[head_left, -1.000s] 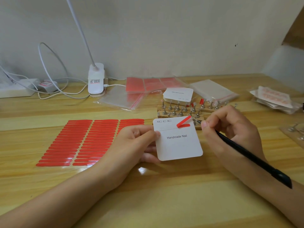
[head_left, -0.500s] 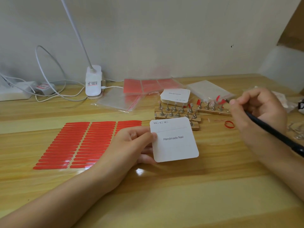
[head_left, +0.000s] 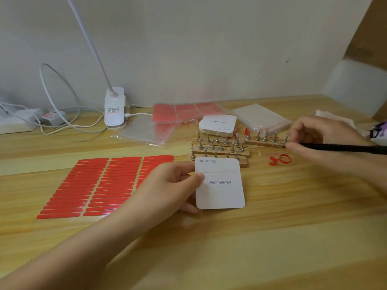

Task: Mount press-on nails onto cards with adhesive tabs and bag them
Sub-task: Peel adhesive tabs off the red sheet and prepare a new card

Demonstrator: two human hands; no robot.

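My left hand (head_left: 173,185) grips a white card (head_left: 219,185) printed "Handmade Nail" by its left edge, just above the table. My right hand (head_left: 320,141) holds a black tool (head_left: 343,147) and its fingers touch the right end of the wooden nail stands (head_left: 222,148), where small nails sit on metal pegs. A curled red liner strip (head_left: 280,159) lies on the table right of the stands. The sheet of red adhesive tabs (head_left: 100,185) lies flat to the left of my left hand. A stack of blank cards (head_left: 217,124) sits behind the stands.
Clear zip bags (head_left: 146,132) and red tab sheets in a bag (head_left: 186,111) lie behind the stands. A white clip lamp (head_left: 114,109) and cables (head_left: 58,114) stand at the back left. More bags (head_left: 261,117) lie at the back right. The wooden table (head_left: 230,248) stretches in front.
The red liner strip has come off the card and now lies on the table. My right hand moved right and back from the card to the stands' right end. The card stayed put.
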